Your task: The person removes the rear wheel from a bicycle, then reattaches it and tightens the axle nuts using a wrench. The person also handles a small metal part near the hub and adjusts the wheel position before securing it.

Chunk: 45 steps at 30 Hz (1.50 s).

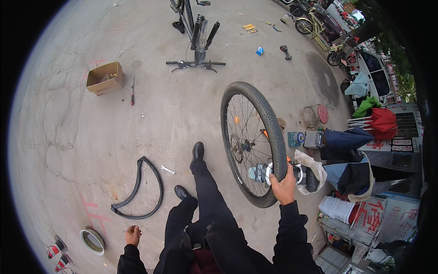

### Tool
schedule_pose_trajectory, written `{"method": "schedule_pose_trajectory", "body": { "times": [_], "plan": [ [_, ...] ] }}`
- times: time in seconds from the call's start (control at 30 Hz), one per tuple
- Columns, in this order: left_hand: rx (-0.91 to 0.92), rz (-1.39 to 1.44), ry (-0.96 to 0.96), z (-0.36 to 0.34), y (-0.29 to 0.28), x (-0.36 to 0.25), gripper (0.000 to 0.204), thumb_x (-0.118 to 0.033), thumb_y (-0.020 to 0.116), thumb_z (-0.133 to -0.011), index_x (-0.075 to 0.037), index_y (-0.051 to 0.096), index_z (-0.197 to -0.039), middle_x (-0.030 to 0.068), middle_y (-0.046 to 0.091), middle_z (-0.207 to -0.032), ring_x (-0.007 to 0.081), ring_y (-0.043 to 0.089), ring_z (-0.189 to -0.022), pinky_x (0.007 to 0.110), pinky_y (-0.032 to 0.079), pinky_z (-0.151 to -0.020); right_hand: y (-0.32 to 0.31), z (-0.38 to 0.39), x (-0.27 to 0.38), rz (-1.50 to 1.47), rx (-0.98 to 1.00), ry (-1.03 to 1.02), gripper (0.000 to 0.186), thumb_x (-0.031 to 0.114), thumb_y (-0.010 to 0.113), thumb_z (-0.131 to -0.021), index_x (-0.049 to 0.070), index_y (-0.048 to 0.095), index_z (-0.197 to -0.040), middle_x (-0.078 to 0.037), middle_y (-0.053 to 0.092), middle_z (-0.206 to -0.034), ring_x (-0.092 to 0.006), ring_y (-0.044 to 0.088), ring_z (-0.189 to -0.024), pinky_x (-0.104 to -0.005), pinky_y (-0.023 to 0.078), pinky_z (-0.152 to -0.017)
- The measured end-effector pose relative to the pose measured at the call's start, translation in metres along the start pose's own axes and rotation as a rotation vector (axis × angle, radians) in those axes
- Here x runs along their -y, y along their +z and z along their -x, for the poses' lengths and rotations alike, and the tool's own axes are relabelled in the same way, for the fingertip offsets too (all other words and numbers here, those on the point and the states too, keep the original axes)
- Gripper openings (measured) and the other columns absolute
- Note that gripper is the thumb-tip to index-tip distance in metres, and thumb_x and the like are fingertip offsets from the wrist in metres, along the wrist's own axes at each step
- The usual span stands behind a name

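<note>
My right hand (284, 185) grips the black tyre of a spoked bicycle wheel (252, 141) that stands upright on the concrete to the right of my legs. My left hand (133, 235) hangs low at the left with fingers curled around something small; what it is cannot be made out. A black inner tube (142, 192) lies looped on the ground in front of my left hand, with a small silver wrench (168, 170) beside it. My black shoes (197, 151) point forward.
An upside-down bicycle frame (197, 39) rests on its handlebars ahead. A cardboard box (106, 77) and screwdriver (132, 95) lie at left. A round tin (92, 241) sits near my left hand. Buckets, bags and tools (340, 208) crowd the right; parked bicycles (319, 29) stand far right.
</note>
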State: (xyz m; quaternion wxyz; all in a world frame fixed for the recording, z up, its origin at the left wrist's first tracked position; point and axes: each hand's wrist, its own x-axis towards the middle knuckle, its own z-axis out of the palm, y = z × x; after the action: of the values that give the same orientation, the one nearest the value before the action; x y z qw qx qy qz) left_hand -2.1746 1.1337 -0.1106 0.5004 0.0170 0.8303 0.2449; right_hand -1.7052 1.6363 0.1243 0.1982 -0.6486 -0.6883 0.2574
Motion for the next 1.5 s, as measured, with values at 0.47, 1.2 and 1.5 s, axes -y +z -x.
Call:
{"method": "schedule_pose_trajectory", "body": {
  "times": [0.47, 1.2, 1.5],
  "plan": [
    [0.1, -0.255, 0.019, -0.055, 0.072, -0.273, 0.03, -0.023, 0.065, -0.102, 0.006, 0.068, -0.108, 0.0124, 0.073, -0.084, 0.0171, 0.069, -0.068, 0.029, 0.053, -0.06, 0.181, -0.22, -0.146, 0.068, -0.262, 0.305, 0.055, 0.022, 0.081, -0.079, 0.003, 0.055, -0.123, -0.026, 0.071, -0.1, -0.0475, 0.069, -0.094, -0.052, 0.054, -0.083],
    [0.261, -0.437, 0.037, -0.279, 0.204, -0.623, 0.03, -0.022, 0.065, -0.101, 0.007, 0.069, -0.107, 0.0134, 0.074, -0.082, 0.0188, 0.07, -0.067, 0.032, 0.056, -0.065, 0.255, -0.426, -0.12, 0.069, 0.021, 0.845, 0.072, 0.025, 0.084, -0.074, 0.0, 0.047, -0.131, -0.029, 0.07, -0.108, -0.0481, 0.068, -0.104, -0.0524, 0.053, -0.092],
    [0.332, -0.361, 0.029, -0.366, 0.248, -0.76, 0.032, -0.026, 0.062, -0.104, 0.005, 0.067, -0.109, 0.0115, 0.073, -0.086, 0.0162, 0.069, -0.07, 0.03, 0.055, -0.064, 0.22, -0.754, -0.176, 0.217, -0.157, 0.476, 0.065, 0.026, 0.083, -0.077, -0.003, 0.052, -0.127, -0.027, 0.072, -0.107, -0.0443, 0.068, -0.105, -0.0471, 0.053, -0.091]
  ]
}}
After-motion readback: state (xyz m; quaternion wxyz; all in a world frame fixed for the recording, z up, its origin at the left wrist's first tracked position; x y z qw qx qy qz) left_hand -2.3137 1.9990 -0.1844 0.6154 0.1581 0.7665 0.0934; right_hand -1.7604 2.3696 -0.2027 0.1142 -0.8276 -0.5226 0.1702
